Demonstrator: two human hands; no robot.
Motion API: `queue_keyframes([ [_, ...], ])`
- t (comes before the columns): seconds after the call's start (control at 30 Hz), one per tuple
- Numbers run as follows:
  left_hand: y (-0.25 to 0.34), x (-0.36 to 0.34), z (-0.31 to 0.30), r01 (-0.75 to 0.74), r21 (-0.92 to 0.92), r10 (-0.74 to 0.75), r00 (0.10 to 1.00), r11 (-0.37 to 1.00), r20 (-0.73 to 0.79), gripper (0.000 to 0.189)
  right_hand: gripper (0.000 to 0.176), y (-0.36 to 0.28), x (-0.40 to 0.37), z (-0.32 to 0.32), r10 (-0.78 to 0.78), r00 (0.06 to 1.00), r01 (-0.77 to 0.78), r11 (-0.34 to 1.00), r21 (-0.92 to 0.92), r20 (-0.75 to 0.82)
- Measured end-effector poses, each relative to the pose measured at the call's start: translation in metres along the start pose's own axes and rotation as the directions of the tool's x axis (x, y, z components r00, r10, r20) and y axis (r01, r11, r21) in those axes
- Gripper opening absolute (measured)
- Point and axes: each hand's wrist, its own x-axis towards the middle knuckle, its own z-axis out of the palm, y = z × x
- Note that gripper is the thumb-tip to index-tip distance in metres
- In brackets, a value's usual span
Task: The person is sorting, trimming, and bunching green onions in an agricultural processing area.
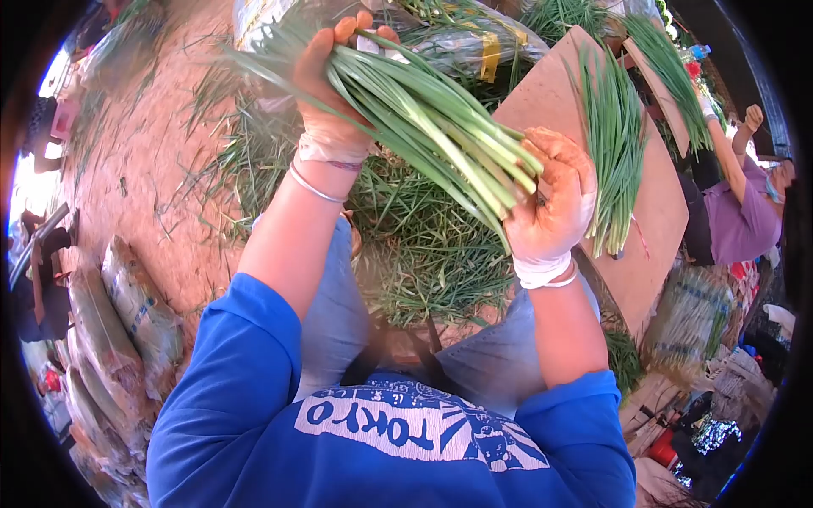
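Note:
A bunch of garlic chives (423, 118), long green leaves with paler stem ends, is held up slantwise in front of me. My left hand (326, 89), in a stained whitish glove, is closed around the leafy part, its fingertips showing at the top. Around the stem ends on the right, my right hand (555, 190) has its fingers curled; its glove is stained orange-brown. Just beyond that hand, a second pile of chives (614, 152) lies on a tilted brown board (542, 93). Part of the left fingers is hidden by the leaves.
Loose green trimmings (432, 245) cover the ground between my knees. Plastic-wrapped bundles (140, 313) lie at left, with another wrapped bundle (690, 317) at right. A person in a purple top (745, 220) sits at far right beside more chives (669, 72). Clear plastic packs (474, 42) lie ahead.

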Motion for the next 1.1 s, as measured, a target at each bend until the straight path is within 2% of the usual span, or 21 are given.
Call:
queue_keyframes([
  [0.07,-0.003,0.000,0.001,-0.029,-0.005,0.028,0.992,1.000,-0.125,0.019,0.028,0.001,0.002,-0.001,0.054,0.999,-0.053,0.997,-0.055,0.009],
  [0.1,-0.003,-0.001,0.002,-0.048,0.062,0.059,0.982,0.997,-0.178,0.019,0.024,0.003,0.003,-0.002,0.071,0.997,-0.071,0.997,-0.015,0.017],
  [0.2,-0.002,-0.001,-0.005,-0.036,0.056,0.048,0.975,0.998,-0.217,0.020,0.020,0.000,0.006,-0.006,0.147,0.988,-0.144,0.987,-0.064,0.046],
  [0.33,0.000,-0.001,-0.002,-0.036,0.059,0.049,0.971,0.998,-0.234,0.020,0.029,0.003,0.003,-0.005,0.304,0.941,-0.302,0.953,-0.032,0.150],
  [0.37,0.001,0.000,-0.002,-0.022,0.061,0.034,0.981,0.998,-0.190,0.019,0.031,0.003,0.003,-0.003,0.342,0.928,-0.354,0.932,0.071,0.145],
  [0.4,0.002,0.000,-0.002,-0.021,0.062,0.032,0.982,0.998,-0.187,0.019,0.031,0.004,0.002,-0.003,0.342,0.929,-0.354,0.933,0.071,0.141],
  [0.47,0.001,0.001,0.000,-0.016,-0.005,0.015,0.989,1.000,-0.147,0.020,0.026,0.004,-0.001,-0.005,0.390,0.892,-0.445,0.845,0.297,0.229],
  [0.53,0.002,0.000,0.002,-0.006,-0.065,-0.006,0.984,0.998,-0.176,0.019,0.021,0.002,0.000,-0.007,0.390,0.892,-0.444,0.851,0.281,0.230],
  [0.6,0.008,0.000,0.003,0.150,-0.071,-0.152,0.988,0.986,-0.024,0.018,0.021,0.000,-0.002,-0.010,0.363,0.877,-0.459,0.828,0.322,0.315],
  [0.63,0.007,-0.001,0.012,0.121,-0.003,-0.121,0.992,0.993,0.017,0.018,0.021,-0.004,0.000,-0.013,0.332,0.872,-0.432,0.867,0.248,0.359],
  [0.67,0.008,0.000,0.009,0.128,0.002,-0.128,0.992,0.992,0.013,0.018,0.021,-0.005,0.001,-0.015,0.339,0.870,-0.439,0.863,0.250,0.357],
  [0.73,0.011,0.004,0.003,0.237,-0.074,-0.221,0.960,0.969,0.173,0.022,0.020,-0.007,-0.001,-0.016,0.196,0.854,-0.330,0.921,0.209,0.482],
  [0.77,0.011,0.005,0.003,0.314,-0.063,-0.278,0.905,0.947,0.323,0.028,0.017,-0.006,-0.003,-0.015,0.187,0.856,-0.323,0.922,0.215,0.481],
  [0.8,0.011,0.005,0.002,0.326,-0.057,-0.293,0.902,0.944,0.316,0.028,0.017,-0.006,-0.004,-0.014,0.201,0.856,-0.335,0.917,0.215,0.476],
  [0.87,0.012,0.006,0.000,0.334,-0.090,-0.273,0.875,0.938,0.400,0.032,0.014,-0.005,-0.005,-0.016,0.164,0.884,-0.300,0.917,0.262,0.438],
  [0.9,0.010,0.005,0.000,0.252,-0.083,-0.205,0.907,0.964,0.367,0.031,0.015,-0.007,-0.004,-0.017,0.167,0.891,-0.300,0.915,0.270,0.422],
  [0.93,0.011,0.005,-0.001,0.265,-0.077,-0.220,0.904,0.961,0.367,0.031,0.015,-0.007,-0.006,-0.016,0.179,0.893,-0.308,0.913,0.268,0.414],
  [1.0,0.014,0.005,-0.003,0.204,0.024,-0.193,0.877,0.979,0.440,0.030,0.015,-0.005,-0.008,-0.014,0.110,0.921,-0.210,0.948,0.239,0.374],
  [1.03,0.013,0.003,0.003,0.194,0.038,-0.194,0.903,0.980,0.384,0.027,0.015,-0.005,-0.008,-0.014,0.118,0.923,-0.215,0.948,0.235,0.367],
  [1.1,0.015,0.004,0.005,0.260,0.000,-0.241,0.898,0.966,0.368,0.024,0.014,-0.006,-0.006,-0.015,-0.016,0.956,-0.025,0.990,0.138,0.293],
])
